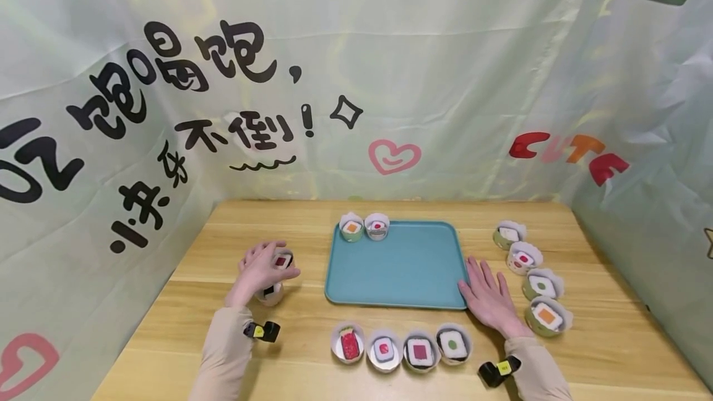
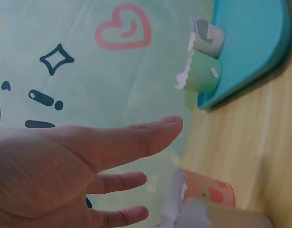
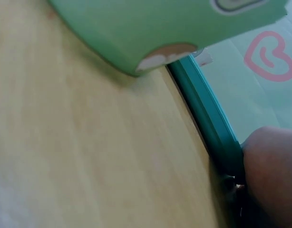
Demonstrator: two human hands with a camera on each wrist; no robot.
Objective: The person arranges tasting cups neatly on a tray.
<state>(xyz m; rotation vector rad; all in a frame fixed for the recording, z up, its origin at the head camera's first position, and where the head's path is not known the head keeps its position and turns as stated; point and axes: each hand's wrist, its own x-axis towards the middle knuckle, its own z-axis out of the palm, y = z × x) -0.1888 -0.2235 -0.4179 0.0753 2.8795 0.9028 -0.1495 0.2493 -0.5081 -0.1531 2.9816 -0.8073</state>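
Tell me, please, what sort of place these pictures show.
Probably a small staged booth, perhaps for filming: printed cloth hangs behind and beside a wood-grain table, which bears a blue tray and cups holding sushi-like pieces.

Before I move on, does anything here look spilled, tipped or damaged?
Nothing stands out: the four front cups stand upright with their pieces inside, and no spill shows. The left hand partly hides two cups, so I can't fully judge those.
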